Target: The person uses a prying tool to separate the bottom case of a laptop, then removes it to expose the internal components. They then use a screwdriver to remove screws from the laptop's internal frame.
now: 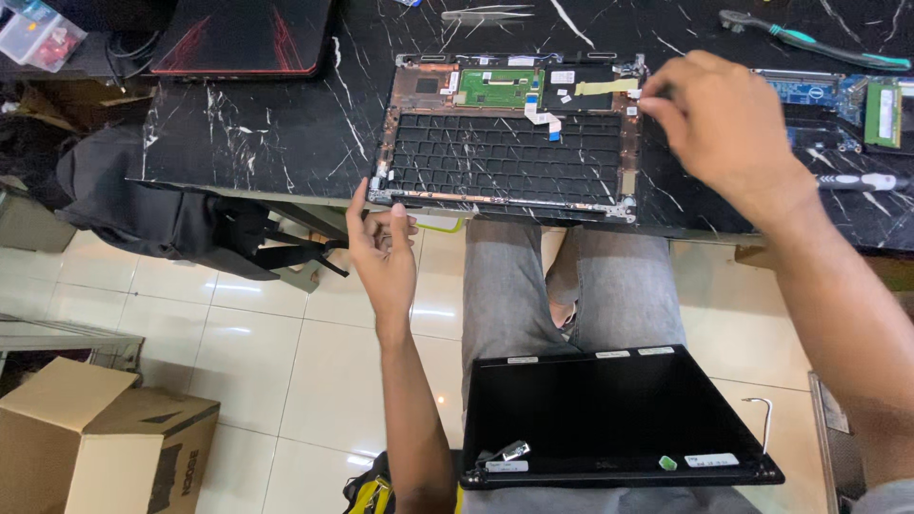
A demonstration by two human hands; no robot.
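An opened laptop base (505, 157), keyboard frame face down with a green touchpad board, lies at the front edge of a black marble table (267, 133). My left hand (381, 252) touches the base's near left corner with its thumb, fingers curled and holding nothing. My right hand (724, 124) hovers over the base's far right corner, fingertips pinched at a small part beside a yellow ribbon cable (605, 87); whether they grip anything is unclear. A detached black laptop screen (614, 419) rests on my lap.
Tweezers (487, 13) and a green-handled tool (819, 43) lie at the table's far edge. A blue circuit board (838, 105) and a screwdriver (862, 181) sit at right. A closed black-and-red laptop (243, 38) is far left. Black backpack (152, 209) and cardboard box (95, 447) are on the floor.
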